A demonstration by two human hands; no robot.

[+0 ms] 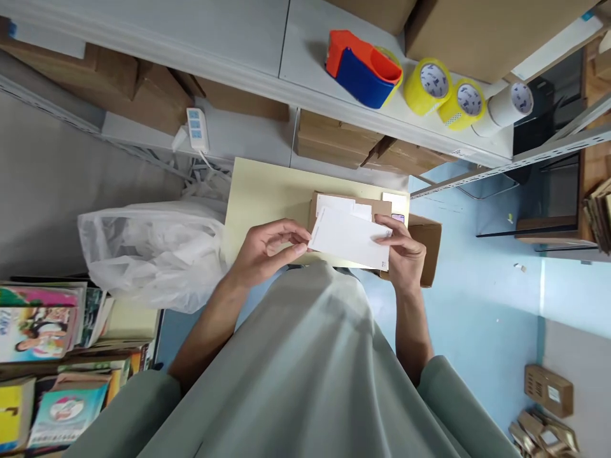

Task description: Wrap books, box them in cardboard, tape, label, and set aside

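A white rectangular card [351,238] with small print at its edges is held level in front of my body, above the pale yellow table. My right hand [405,249] pinches its right end between thumb and fingers. At the opposite end, my left hand [270,249] has its thumb and fingertips closed on the card's left corner. Behind the card, an open cardboard box [382,207] with more white cards [334,203] in it rests on the table [267,184]. A white piece [394,202] and a small purple-screened item [398,218] lie right of the box.
Overhead, a grey shelf [305,57] carries an orange-and-blue tape dispenser [365,70] and tape rolls [429,86]. A white power strip [197,129] hangs at its left. A plastic bag [153,248] stands left of the table, near stacked magazines [42,331]. Another cardboard box [431,248] sits right.
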